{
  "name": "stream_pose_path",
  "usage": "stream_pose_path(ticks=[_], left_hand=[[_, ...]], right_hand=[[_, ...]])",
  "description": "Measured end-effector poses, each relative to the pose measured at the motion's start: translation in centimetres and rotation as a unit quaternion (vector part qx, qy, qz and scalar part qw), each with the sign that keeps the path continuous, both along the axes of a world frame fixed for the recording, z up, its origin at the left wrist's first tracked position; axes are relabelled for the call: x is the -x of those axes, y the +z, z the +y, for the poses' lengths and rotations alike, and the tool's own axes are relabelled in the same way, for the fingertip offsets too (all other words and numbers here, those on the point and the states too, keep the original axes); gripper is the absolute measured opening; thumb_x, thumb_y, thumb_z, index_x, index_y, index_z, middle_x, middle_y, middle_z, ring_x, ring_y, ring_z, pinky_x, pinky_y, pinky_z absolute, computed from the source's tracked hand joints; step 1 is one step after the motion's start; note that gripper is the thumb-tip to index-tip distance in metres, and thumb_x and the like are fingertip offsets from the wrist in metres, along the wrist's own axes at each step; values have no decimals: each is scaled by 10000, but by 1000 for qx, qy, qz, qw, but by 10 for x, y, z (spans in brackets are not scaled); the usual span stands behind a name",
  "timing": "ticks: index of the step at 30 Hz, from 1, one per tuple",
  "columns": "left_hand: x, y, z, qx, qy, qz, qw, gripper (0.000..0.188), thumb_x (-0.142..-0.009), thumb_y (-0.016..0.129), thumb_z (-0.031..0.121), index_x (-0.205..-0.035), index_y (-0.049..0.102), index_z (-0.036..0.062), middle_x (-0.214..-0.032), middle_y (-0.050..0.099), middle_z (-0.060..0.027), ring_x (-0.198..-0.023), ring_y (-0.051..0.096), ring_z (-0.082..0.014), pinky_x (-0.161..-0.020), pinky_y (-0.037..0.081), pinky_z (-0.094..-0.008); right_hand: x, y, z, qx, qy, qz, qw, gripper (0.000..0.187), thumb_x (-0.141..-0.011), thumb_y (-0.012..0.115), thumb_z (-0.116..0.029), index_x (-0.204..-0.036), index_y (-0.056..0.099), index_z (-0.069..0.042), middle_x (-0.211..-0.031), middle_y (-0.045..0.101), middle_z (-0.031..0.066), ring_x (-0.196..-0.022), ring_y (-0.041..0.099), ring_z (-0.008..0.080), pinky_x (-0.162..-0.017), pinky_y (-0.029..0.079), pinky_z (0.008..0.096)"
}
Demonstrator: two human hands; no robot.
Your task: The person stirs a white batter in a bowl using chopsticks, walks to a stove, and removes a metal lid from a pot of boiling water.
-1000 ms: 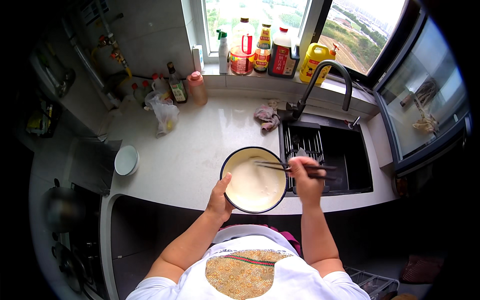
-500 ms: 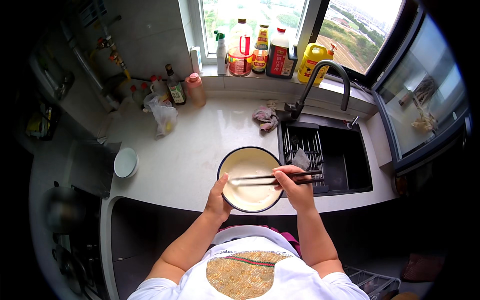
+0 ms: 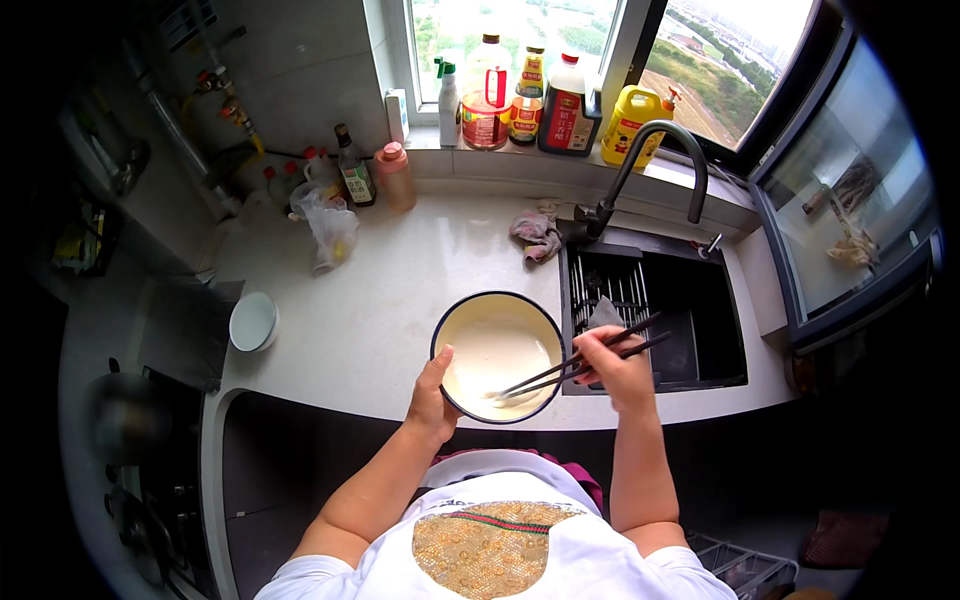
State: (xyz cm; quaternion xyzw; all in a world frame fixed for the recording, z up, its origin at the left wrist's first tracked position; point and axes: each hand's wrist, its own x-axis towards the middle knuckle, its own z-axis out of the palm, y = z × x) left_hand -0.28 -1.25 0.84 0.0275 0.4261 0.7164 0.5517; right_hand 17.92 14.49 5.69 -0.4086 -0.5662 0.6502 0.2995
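Dark chopsticks [image 3: 545,384], R hand [image 3: 618,372]; labelled btls [image 3: 568,112].

A white, smooth, curved-edged desk [image 3: 400,260] is viewed from close above by a head-worn fisheye camera, tilted steeply down; a pale-framed glass window [image 3: 585,30] is caught along the top.

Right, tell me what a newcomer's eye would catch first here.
Likely the dark-rimmed bowl of creamy liquid at the centre, held by the left hand, with dark chopsticks from the right hand dipping in. Next, the yellow pump bottle on the windowsill.
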Motion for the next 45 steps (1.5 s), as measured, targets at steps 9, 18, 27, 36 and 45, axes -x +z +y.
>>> stream_pose_path(ticks=[9, 18, 27, 36, 45], left_hand=[[-3, -1, 1, 4, 3, -9, 1000, 563, -887, 532, 446, -1259, 483, 26, -1165, 599, -140, -1065, 604, -240, -872, 515, -352], [2, -2, 3, 4, 36, 7, 999, 556, -883, 541, 455, -1252, 495, 42, -1159, 605, -119, -1062, 604, -221, -835, 524, -343], [0, -6, 3, 18, 11, -4, 1000, 537, -882, 548, 444, -1236, 501, 43, -1141, 612, -121, -1032, 619, -212, -826, 536, -339], [11, -5, -4, 9, 50, 2, 999, 587, -872, 547, 464, -1273, 478, 40, -1193, 587, -129, -1087, 594, -238, -850, 528, -375], [5, -7, 4, -4, 34, -7, 999, 597, -871, 549, 475, -1289, 468, 57, -1196, 583, -119, -1086, 590, -226, -839, 530, -363]], right_hand=[[22, -15, -15, -86, -51, 95, 991, 112, -840, 711, -106, -844, 668, -2, -690, 637, 13, -582, 579, 64, -533, 471, 193], [15, -5, -7, -89, -7, 70, 994, 199, -835, 735, -193, -813, 658, -12, -628, 598, -1, -529, 562, 50, -470, 441, 175], [29, 1, -11, -79, -58, 84, 992, 283, -927, 613, -250, -753, 612, -28, -578, 585, 12, -463, 567, 70, -411, 442, 186], [8, 14, 3, -40, 4, -39, 998, 178, -813, 719, -162, -725, 664, -17, -612, 625, 32, -491, 617, 94, -431, 475, 189], [32, -8, -24, -104, 38, 121, 986, 103, -828, 715, -103, -834, 699, -2, -728, 667, 40, -664, 623, 74, -617, 495, 195]])
